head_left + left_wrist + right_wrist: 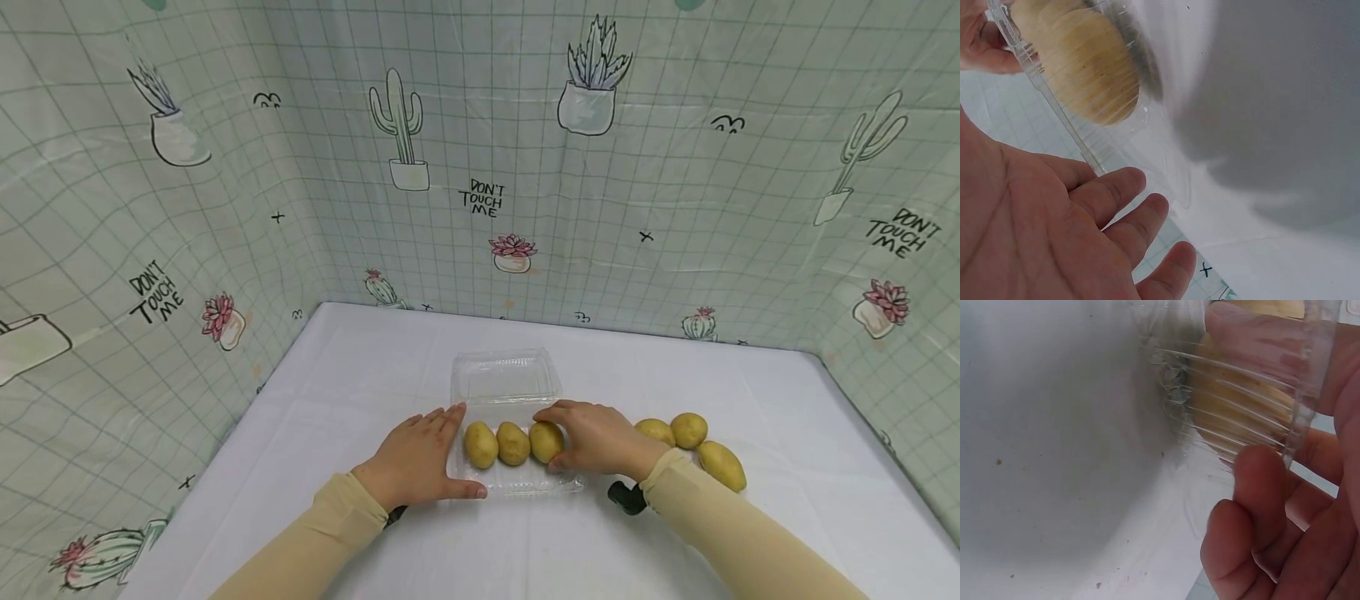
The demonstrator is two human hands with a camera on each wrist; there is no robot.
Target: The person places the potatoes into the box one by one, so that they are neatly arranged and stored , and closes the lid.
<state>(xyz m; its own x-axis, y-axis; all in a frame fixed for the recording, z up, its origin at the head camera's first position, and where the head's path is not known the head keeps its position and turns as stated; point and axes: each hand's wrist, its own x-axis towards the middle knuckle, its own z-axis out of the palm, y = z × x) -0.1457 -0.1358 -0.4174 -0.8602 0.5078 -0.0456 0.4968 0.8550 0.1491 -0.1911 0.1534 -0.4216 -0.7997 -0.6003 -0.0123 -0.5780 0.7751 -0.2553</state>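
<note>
A clear plastic clamshell box (517, 485) lies on the table with its lid folded back, and three potatoes sit in a row in its base: a left one (480, 445), a middle one (513, 443) and a right one (545, 442). My right hand (606, 437) holds the right potato between thumb and fingers; the right wrist view shows this potato (1229, 400) through the ribbed side wall. Along the box's left side rests my left hand (415, 458), thumb and fingers spread. In the left wrist view its fingers (1125, 187) lie straight by the rim.
To the right, partly behind my right wrist, several more potatoes lie loose on the white cloth: one round (689, 430), one longer (722, 467). The raised lid (504, 375) lies behind the base. A patterned curtain (450, 233) stands around the table's back and sides.
</note>
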